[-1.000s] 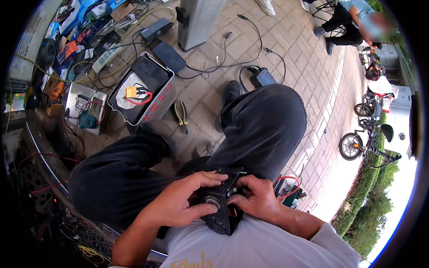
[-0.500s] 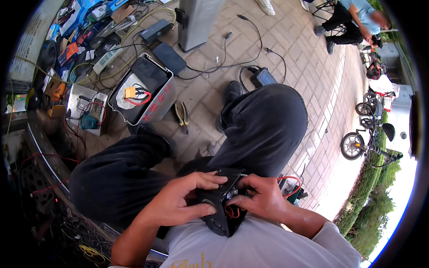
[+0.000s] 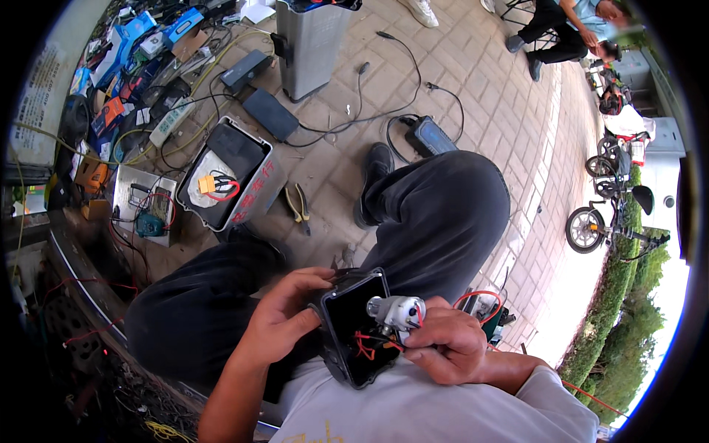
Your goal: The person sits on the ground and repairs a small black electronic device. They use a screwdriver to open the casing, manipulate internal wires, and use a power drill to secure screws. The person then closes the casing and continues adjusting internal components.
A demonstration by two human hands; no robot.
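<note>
Over my lap, my left hand [image 3: 284, 314] grips the left side of an open black box-shaped housing [image 3: 334, 321], fingers behind it and thumb on its near face. The housing's hollow faces up toward me, and red wires [image 3: 363, 345] show inside. Just right of its opening, my right hand [image 3: 450, 343] pinches a small silvery-white cylindrical part [image 3: 405, 313] with a round metal end and wires on it. Those wires seem to run down to the housing; where they end is hidden. What exactly the part is, I cannot make out.
Yellow-handled pliers [image 3: 298, 207] lie on the paving beyond my knees, beside an open grey case [image 3: 255, 193] holding a yellow connector [image 3: 214, 183]. Behind are a tall metal case [image 3: 314, 55], a blue charger [image 3: 430, 136] and loose cables. Boxes clutter the far left; a seated person [image 3: 565, 29] is far right.
The silvery part has come out of the housing in my right hand, moving right. My left hand has turned the housing so its opening faces up. The view has shifted slightly.
</note>
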